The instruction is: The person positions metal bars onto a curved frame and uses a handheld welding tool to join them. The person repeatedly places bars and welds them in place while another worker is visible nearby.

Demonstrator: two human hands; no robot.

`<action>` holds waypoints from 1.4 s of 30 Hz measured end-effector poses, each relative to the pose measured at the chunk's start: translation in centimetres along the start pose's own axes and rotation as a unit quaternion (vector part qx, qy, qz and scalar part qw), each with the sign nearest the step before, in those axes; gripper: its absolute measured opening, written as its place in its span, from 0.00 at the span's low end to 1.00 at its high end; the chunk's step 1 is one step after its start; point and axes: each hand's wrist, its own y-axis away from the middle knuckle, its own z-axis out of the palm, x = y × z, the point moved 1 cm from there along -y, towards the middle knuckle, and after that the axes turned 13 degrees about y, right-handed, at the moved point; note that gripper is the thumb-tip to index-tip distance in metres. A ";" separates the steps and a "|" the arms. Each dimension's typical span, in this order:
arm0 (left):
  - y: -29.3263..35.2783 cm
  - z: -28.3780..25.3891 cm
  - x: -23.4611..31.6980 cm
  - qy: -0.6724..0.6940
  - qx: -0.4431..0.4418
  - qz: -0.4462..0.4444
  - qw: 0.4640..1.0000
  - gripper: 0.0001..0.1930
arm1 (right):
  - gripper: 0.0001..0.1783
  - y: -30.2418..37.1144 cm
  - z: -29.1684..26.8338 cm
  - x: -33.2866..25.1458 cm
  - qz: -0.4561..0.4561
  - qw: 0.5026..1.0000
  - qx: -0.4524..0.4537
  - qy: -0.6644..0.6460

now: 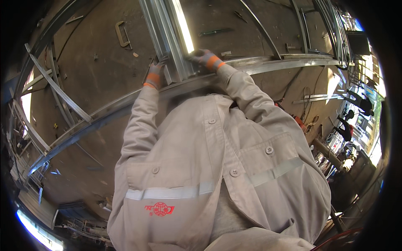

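Brown workshop floor (96, 79) is overlaid by a metal frame, whose long pale rail (284, 63) is seen passing just below both hands. Between the left hand (155, 72) and the right hand (206, 60), both covered by grey-and-orange gloves, a ribbed metal channel (167, 39) is flanked, its near end lying at the rail. Its left edge is touched by the left hand's fingers, its right edge by the right hand's curled fingers; whether either edge is pinched cannot be told, the fingertips being blurred. Beyond the left hand, a C-shaped clamp (119, 33) is seen; beyond the right, a slim dark tool (215, 32).
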 end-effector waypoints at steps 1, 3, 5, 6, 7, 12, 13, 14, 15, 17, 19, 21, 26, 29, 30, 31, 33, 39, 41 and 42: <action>0.4 0.0 1.2 -0.002 0.025 0.002 1.000 0.21 | 0.32 -0.1 -0.1 -0.1 0.049 0.999 -0.005 -0.006; 0.8 -0.1 3.1 0.032 0.128 -0.036 0.991 0.20 | 0.37 0.1 -0.1 -0.4 0.069 0.996 -0.043 0.038; 1.2 -0.5 4.5 0.007 0.249 -0.084 0.965 0.22 | 0.41 0.9 -0.3 -0.5 0.000 0.985 -0.008 0.172; 0.9 -0.5 5.0 -0.011 0.279 -0.102 0.955 0.24 | 0.42 1.3 -0.5 -0.5 -0.017 0.959 0.030 0.280; 1.0 -0.7 5.9 0.031 0.221 -0.024 0.975 0.25 | 0.45 2.6 -0.7 0.0 -0.020 0.938 0.105 0.331; 4.0 -0.2 11.5 -0.224 0.226 0.299 0.900 0.28 | 0.40 11.0 -3.2 4.2 -0.206 0.898 0.249 0.300; 4.3 1.2 12.1 -0.194 0.181 0.366 0.892 0.27 | 0.39 13.1 -4.0 5.8 -0.181 0.900 0.272 0.288; 4.3 3.2 12.6 -0.161 0.133 0.431 0.878 0.26 | 0.38 15.4 -4.9 7.6 -0.145 0.902 0.304 0.271; 2.9 6.2 13.0 -0.123 0.085 0.492 0.857 0.25 | 0.38 17.7 -6.3 9.8 -0.118 0.915 0.292 0.251; 2.8 13.7 11.2 -0.157 0.043 0.472 0.866 0.28 | 0.38 22.3 -8.7 14.5 -0.093 0.932 0.300 0.180; 1.4 23.2 8.9 -0.096 -0.033 0.384 0.918 0.27 | 0.37 27.1 -10.4 19.0 -0.096 0.890 0.377 0.237; -0.1 33.5 5.7 -0.124 -0.071 0.362 0.921 0.25 | 0.36 30.9 -13.9 23.5 -0.041 0.892 0.404 0.200; -1.2 54.6 -2.2 -0.130 -0.208 0.180 0.953 0.25 | 0.34 39.5 -21.5 31.5 0.061 0.898 0.432 -0.064; -1.8 62.5 -5.5 -0.177 -0.307 0.170 0.920 0.26 | 0.34 42.0 -26.0 34.7 0.054 0.864 0.486 -0.123; -2.2 64.5 -6.5 -0.204 -0.306 0.172 0.914 0.26 | 0.33 42.4 -27.3 35.6 0.055 0.856 0.498 -0.129; -2.9 66.4 -7.4 -0.224 -0.308 0.168 0.909 0.26 | 0.33 42.7 -28.7 36.4 0.046 0.846 0.512 -0.140; -4.8 70.2 -9.9 -0.202 -0.305 0.160 0.917 0.26 | 0.33 42.9 -31.3 37.9 0.083 0.842 0.515 -0.138; -12.7 80.8 -16.2 -0.163 -0.242 0.106 0.951 0.20 | 0.34 45.4 -43.6 40.9 0.179 0.878 0.443 -0.032; -15.4 83.9 -17.2 -0.142 -0.250 0.091 0.954 0.19 | 0.34 46.5 -48.6 41.1 0.157 0.878 0.451 -0.043; -16.4 85.2 -17.6 -0.159 -0.249 0.079 0.952 0.19 | 0.34 47.3 -52.0 41.4 0.136 0.878 0.457 -0.040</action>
